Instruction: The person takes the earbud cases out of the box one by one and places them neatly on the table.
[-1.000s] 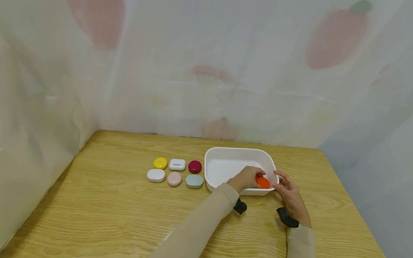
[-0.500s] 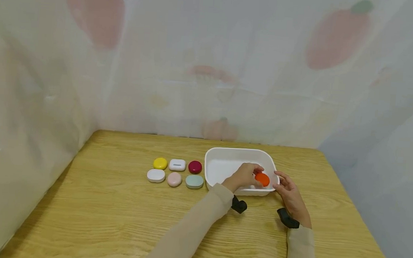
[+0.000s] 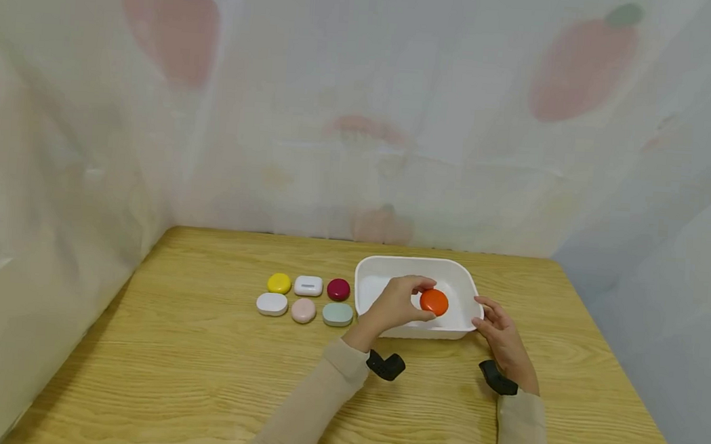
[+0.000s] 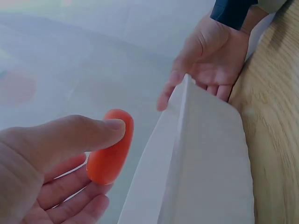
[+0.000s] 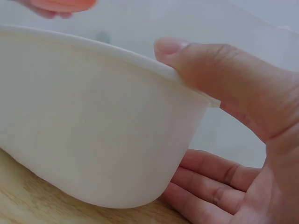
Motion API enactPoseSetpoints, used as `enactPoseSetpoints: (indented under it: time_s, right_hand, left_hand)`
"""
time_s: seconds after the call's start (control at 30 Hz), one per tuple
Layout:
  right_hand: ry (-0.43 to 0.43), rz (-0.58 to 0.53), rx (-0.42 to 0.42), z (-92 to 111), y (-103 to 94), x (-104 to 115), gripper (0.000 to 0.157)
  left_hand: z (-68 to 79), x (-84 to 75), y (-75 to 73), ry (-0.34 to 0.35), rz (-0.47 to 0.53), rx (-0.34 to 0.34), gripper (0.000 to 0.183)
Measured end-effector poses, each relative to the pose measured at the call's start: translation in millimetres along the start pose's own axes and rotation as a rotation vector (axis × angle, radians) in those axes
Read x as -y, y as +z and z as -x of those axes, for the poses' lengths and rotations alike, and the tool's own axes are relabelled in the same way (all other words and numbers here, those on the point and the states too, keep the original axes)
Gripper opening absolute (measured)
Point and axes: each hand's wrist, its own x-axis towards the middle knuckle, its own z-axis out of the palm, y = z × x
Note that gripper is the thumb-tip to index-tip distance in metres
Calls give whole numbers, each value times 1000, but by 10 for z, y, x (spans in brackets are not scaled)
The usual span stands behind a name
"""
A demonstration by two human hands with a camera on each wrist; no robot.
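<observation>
My left hand point(image 3: 394, 307) pinches a round, smooth orange case point(image 3: 434, 302) between thumb and fingers, over the white plastic tub point(image 3: 416, 332). In the left wrist view the orange case point(image 4: 110, 148) stands edge-on, thumb on its near face and fingers behind. My right hand point(image 3: 505, 338) holds the tub's right end. Its thumb point(image 5: 187, 55) lies over the rim in the right wrist view, while the other fingers rest against the outside of the wall point(image 5: 107, 126).
Left of the tub, small cases lie in two rows on the wooden table point(image 3: 199, 375): yellow point(image 3: 279, 283), white with a slot point(image 3: 308, 286) and dark red point(image 3: 338, 289) behind; white oval point(image 3: 272, 304), pink point(image 3: 303, 310) and pale green point(image 3: 337, 314) in front. A printed curtain point(image 3: 358, 181) hangs behind.
My left hand has lifted the orange case from the tub's right front corner and moved left with it, toward the middle. My right hand stays at the tub's right end.
</observation>
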Motion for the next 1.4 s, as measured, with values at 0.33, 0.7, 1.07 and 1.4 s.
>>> enactPoseSetpoints:
  time_s: [0.33,0.7,1.07,1.4]
  right_hand:
    - [-20,-5,25,-5,-2,7,41]
    - [9,31,2,-53,17,-9,43]
    - [-17,-13,21,-63,21,-25,41]
    - [-21,-10,2,-45,26,-5,39]
  left_hand:
    - [298,204,-333,6,-4,-20,53]
    - [554,443,-703,-29,19,-34,53]
    - [857,615,-905,-28,22,-49,53]
    - [1187,875,-1083,-116,60,-17,53]
